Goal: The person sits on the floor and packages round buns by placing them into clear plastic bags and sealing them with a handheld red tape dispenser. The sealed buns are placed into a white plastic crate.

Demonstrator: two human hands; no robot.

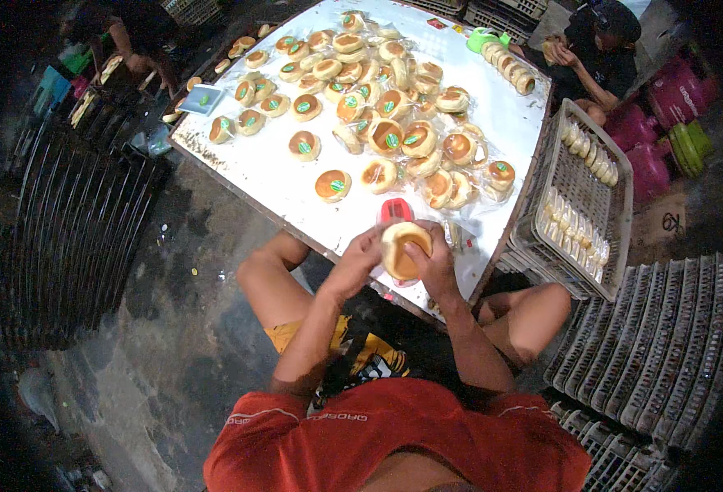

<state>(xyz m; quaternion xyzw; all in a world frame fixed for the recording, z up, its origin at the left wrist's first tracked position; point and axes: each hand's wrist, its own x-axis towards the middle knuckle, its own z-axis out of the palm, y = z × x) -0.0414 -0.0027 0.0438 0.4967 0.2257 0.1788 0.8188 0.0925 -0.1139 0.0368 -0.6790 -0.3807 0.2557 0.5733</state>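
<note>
A round bun [404, 261] with a flat brown top and pale sides is held over the table's near edge. My right hand [434, 261] grips it from the right, thumb pressed on the brown face. Curled at the bun's left rim are the fingers of my left hand [360, 261], closed against it; their tips are partly hidden. Just beyond the bun sits a red plastic holder [396, 211]. Closest on the table are a bun with a green label [332, 186] and an unlabelled bun [378, 175].
Many bagged buns [386, 135] are heaped across the white table [279, 189]. A green tape dispenser [486, 38] stands at the far right. Right of the table, a crate [542, 225] holds rows of buns. Stacked crates [648, 353] stand behind it. A co-worker [603, 49] sits far right, another far left.
</note>
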